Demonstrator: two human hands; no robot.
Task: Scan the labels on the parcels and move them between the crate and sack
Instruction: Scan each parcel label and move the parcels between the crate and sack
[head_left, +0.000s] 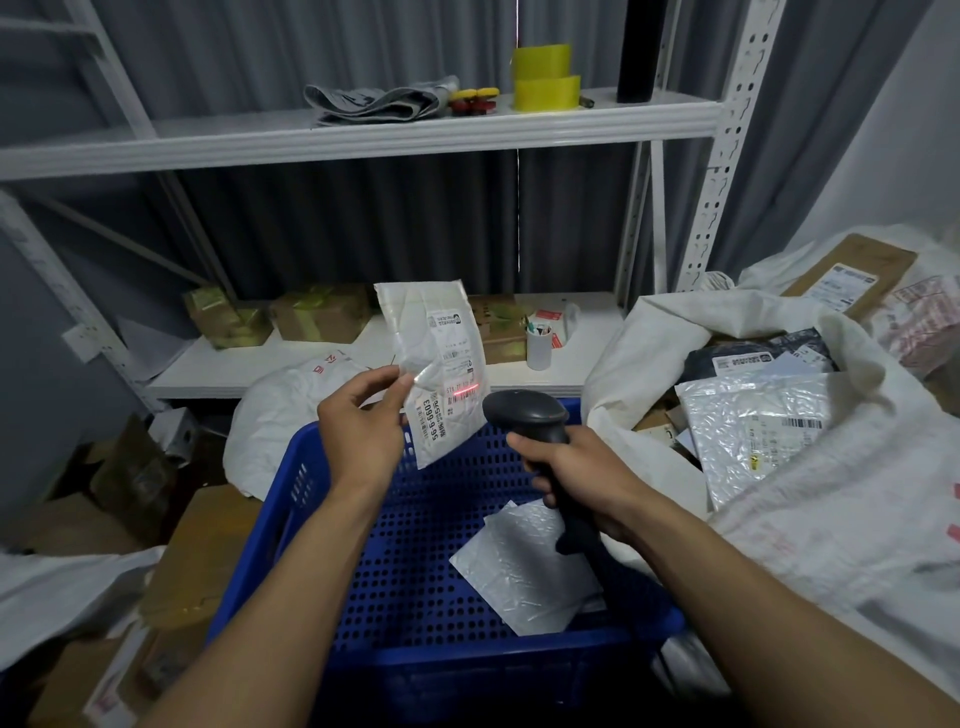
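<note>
Several parcels (753, 431) fill the sack (649, 338), right of the right hand (571, 467). Blue crate (296, 499) below both hands holds one silver parcel (519, 566). Above it the left hand (358, 431) pinches a white parcel (431, 332) upright; right hand grips the scanner (524, 413), red beam (466, 389) on the label (452, 364). Scan looks in progress; placing it and likely most parcels remain.

Blue perforated crate (415, 545); white labelled parcel (436, 358); black scanner (530, 415); yellow tape rolls (544, 78).

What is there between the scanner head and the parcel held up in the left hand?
Nothing: the head view shows a bare gap between scanner and parcel, with the red line on its label.
</note>
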